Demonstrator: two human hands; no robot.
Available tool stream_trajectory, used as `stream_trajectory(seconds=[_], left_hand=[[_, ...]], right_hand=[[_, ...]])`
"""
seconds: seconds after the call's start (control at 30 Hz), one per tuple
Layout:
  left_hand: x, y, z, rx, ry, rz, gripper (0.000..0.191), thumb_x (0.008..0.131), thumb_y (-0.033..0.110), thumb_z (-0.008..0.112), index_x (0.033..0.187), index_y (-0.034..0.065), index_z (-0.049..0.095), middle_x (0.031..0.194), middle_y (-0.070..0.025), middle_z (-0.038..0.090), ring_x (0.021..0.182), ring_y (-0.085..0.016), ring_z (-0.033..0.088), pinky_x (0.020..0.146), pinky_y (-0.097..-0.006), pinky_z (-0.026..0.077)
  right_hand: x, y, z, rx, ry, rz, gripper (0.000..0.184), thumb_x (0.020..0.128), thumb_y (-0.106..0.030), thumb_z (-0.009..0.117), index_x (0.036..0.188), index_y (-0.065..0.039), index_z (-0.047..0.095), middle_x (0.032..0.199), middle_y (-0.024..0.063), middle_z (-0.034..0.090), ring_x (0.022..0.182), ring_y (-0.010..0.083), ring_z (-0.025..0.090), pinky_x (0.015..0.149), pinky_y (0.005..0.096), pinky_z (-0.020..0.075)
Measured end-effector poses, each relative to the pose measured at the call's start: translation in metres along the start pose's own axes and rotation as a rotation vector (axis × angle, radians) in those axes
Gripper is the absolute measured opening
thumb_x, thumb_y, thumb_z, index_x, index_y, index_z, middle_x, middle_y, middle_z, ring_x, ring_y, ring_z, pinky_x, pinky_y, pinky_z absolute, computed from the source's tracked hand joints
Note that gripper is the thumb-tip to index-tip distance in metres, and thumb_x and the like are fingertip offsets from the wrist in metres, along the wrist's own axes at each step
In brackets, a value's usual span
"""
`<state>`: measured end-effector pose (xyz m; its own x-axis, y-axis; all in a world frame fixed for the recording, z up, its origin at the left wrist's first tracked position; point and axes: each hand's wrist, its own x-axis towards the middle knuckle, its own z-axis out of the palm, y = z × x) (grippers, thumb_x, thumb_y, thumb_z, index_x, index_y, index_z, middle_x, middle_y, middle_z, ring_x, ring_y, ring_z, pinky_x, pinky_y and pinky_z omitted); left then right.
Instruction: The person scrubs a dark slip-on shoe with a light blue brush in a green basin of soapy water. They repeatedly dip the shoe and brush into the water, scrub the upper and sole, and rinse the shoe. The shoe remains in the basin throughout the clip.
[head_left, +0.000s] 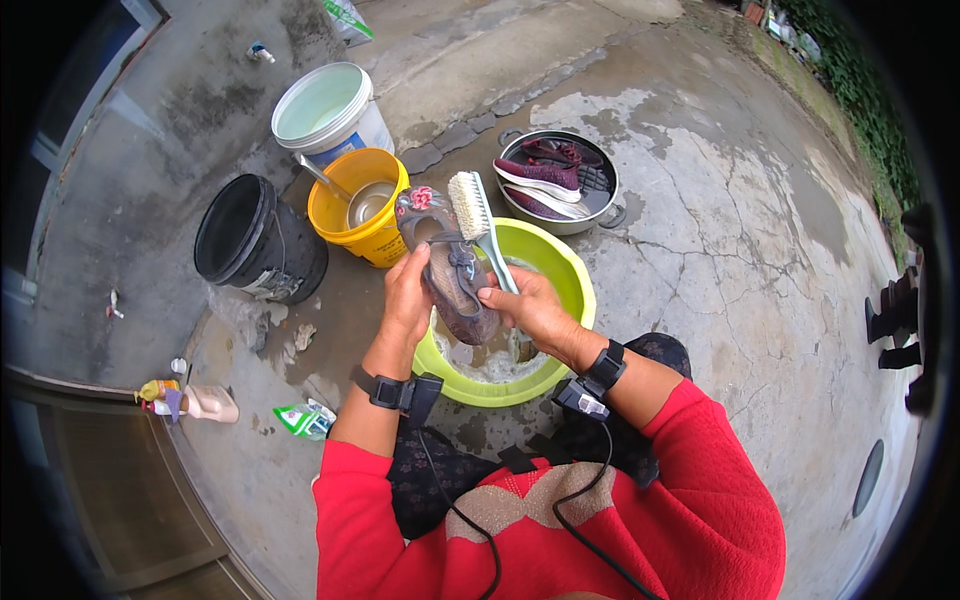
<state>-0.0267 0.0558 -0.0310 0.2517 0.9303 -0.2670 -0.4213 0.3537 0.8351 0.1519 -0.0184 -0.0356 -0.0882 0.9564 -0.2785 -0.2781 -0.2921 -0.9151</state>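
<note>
My left hand (409, 291) grips the side of a dark cloth shoe (480, 289) with an embroidered pink flower on its toe. The shoe's opening faces up, and its toe points away from me. In my right hand (536, 304) is a scrubbing brush (487, 238) with a pale blue handle and white bristles, held upright against the shoe's right side. My right thumb lies close to the shoe's edge. Both hands are above a lime-green basin (583, 300) of murky, sudsy water. Part of another object, too hidden to name, shows in the water below my right hand.
A metal pot (551, 225) holding maroon sneakers (540, 178) stands beyond the basin. To the left are a yellow bucket (322, 214) with a metal ladle (324, 178), a black bucket (300, 255) and a white bucket (375, 124). Bottles (210, 403) and a packet (304, 420) lie near the wall.
</note>
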Motion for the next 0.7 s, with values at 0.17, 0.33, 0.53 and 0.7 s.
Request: stream_trajectory(seconds=[0.17, 0.33, 0.53, 0.7], left_hand=[[-0.007, 0.002, 0.009, 0.07, -0.04, 0.159, 0.039, 0.098, 0.019, 0.053, 0.132, -0.0016, 0.049, 0.119, -0.0106, 0.062, 0.107, -0.018, 0.06, 0.095, -0.0345, 0.046], [-0.01, 0.003, 0.013, 0.285, -0.167, 0.208, 0.067, 0.085, 0.008, 0.066, 0.143, 0.0016, 0.034, 0.126, -0.0102, 0.057, 0.111, -0.018, 0.058, 0.098, -0.0326, 0.045], [-0.006, 0.0, 0.001, 0.424, -0.141, 0.223, 0.08, 0.082, 0.007, 0.069, 0.148, -0.0029, 0.025, 0.122, -0.0142, 0.06, 0.109, -0.019, 0.059, 0.096, -0.0312, 0.046], [0.007, -0.008, -0.012, 0.471, 0.142, 0.293, 0.082, 0.087, 0.009, 0.067, 0.151, -0.0042, 0.019, 0.116, -0.0178, 0.064, 0.101, -0.018, 0.063, 0.088, -0.0283, 0.05]], right_hand=[[-0.002, 0.0, 0.002, -0.045, 0.023, -0.056, 0.021, 0.089, -0.015, 0.071, 0.104, -0.004, 0.061, 0.08, -0.0008, 0.061, 0.059, 0.0063, 0.049, 0.053, 0.0217, 0.0393], [-0.004, 0.0, 0.002, -0.254, 0.121, -0.163, 0.025, 0.087, -0.017, 0.074, 0.102, -0.002, 0.061, 0.08, -0.0003, 0.06, 0.063, 0.0074, 0.052, 0.055, 0.024, 0.0438], [-0.004, 0.003, 0.001, -0.261, 0.145, -0.192, 0.026, 0.086, -0.017, 0.074, 0.102, -0.002, 0.061, 0.081, 0.0012, 0.061, 0.065, 0.0083, 0.054, 0.056, 0.0252, 0.0452], [-0.002, 0.005, 0.001, -0.337, 0.148, -0.311, 0.024, 0.087, -0.016, 0.073, 0.103, -0.002, 0.062, 0.081, 0.0007, 0.062, 0.065, 0.0082, 0.054, 0.057, 0.0248, 0.0451]])
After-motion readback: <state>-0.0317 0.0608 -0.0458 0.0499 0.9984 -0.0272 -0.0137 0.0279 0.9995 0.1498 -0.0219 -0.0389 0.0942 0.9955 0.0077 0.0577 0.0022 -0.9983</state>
